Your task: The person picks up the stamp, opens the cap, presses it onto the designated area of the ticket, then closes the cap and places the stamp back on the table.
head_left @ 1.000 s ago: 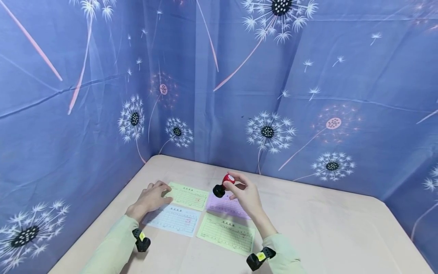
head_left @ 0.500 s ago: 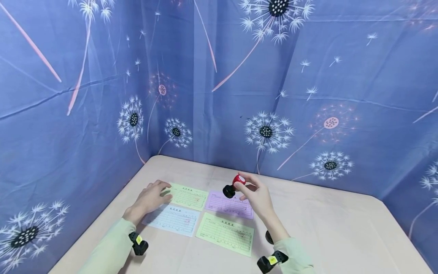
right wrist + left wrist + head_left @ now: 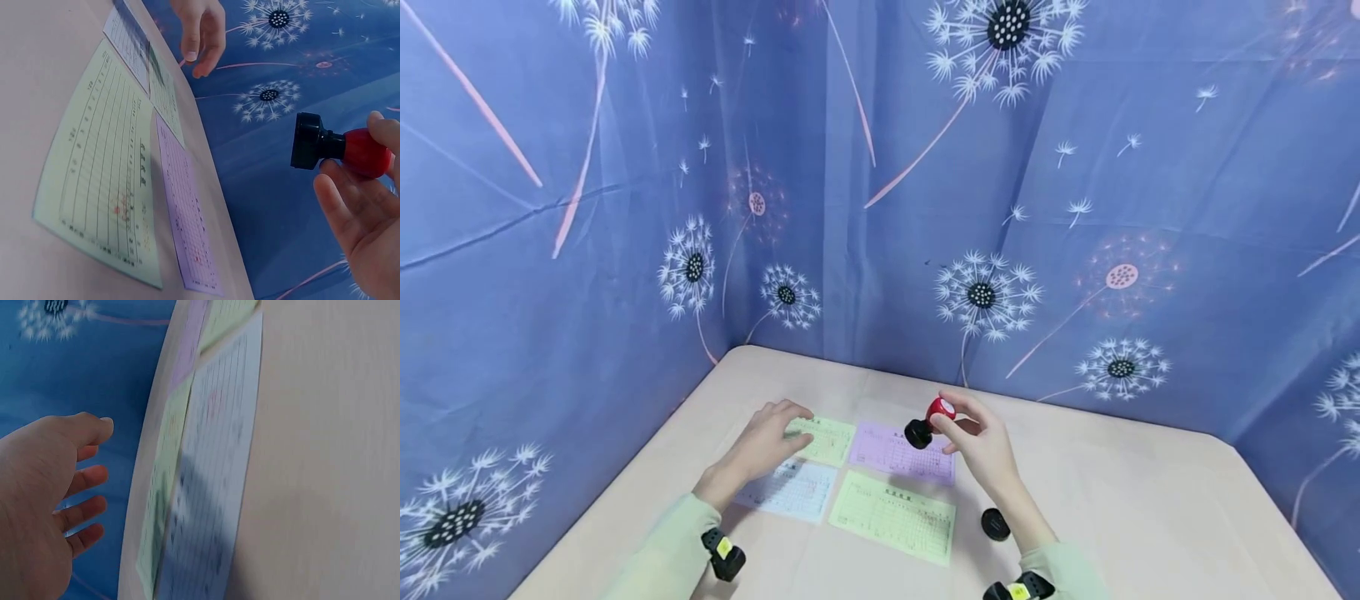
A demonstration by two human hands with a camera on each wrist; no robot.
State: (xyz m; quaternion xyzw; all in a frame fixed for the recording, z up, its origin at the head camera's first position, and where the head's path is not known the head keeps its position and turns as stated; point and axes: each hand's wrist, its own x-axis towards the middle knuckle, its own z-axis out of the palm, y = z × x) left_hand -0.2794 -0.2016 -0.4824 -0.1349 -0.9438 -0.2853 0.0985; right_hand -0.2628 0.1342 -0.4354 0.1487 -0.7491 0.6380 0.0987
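Note:
In my right hand I grip a stamp by its red knob, its black base tilted and raised above the purple slip. My left hand hovers, fingers loosely bent and holding nothing, over the far-left green slip. Part of that slip and of the blue slip in front of it is hidden by the hand in the head view. Nearer to me lies another green slip. Red marks show on the near green, purple and blue slips.
A round black cap lies on the table beside my right forearm. Blue dandelion-patterned cloth hangs behind and to the left of the table. Each wrist carries a black camera.
The stamp in my right hand has moved right, uncovering more of the purple slip. The black cap has come into view. My left hand has shifted right over the far green slip.

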